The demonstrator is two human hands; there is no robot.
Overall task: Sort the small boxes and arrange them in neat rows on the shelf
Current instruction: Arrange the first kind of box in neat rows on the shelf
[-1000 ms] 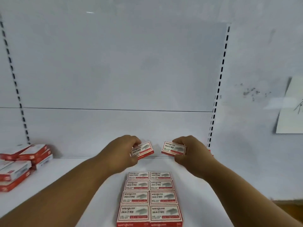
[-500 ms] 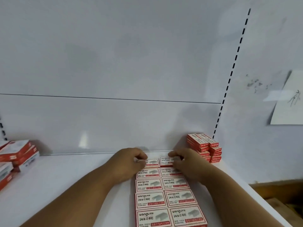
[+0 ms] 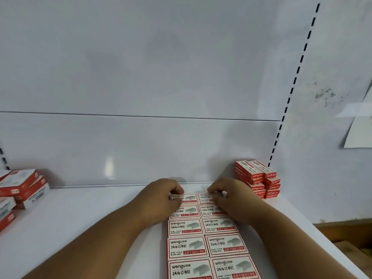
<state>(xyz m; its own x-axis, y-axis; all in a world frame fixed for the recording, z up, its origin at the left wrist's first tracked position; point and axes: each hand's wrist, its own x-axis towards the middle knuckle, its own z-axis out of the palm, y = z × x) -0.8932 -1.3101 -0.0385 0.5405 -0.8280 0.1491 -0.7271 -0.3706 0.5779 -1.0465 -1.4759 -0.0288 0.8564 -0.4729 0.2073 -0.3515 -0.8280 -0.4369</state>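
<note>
Risk, as judged: nudging rear pair askew w/ fingertips on release, or dragging neighbours out of line, since boxes lie edge to edge. Left hand point(image 3: 161, 195) knuckles up, fingers curled, pinching rear-left box point(image 3: 186, 198); right hand point(image 3: 231, 195) likewise curled over rear-right box point(image 3: 204, 197). Both boxes flat at far end of two-column row point(image 3: 205, 244) on shelf point(image 3: 80, 218), near back edge. Spare stack point(image 3: 259, 179) just beside right hand; loose pile point(image 3: 20, 188) at far left.
</note>
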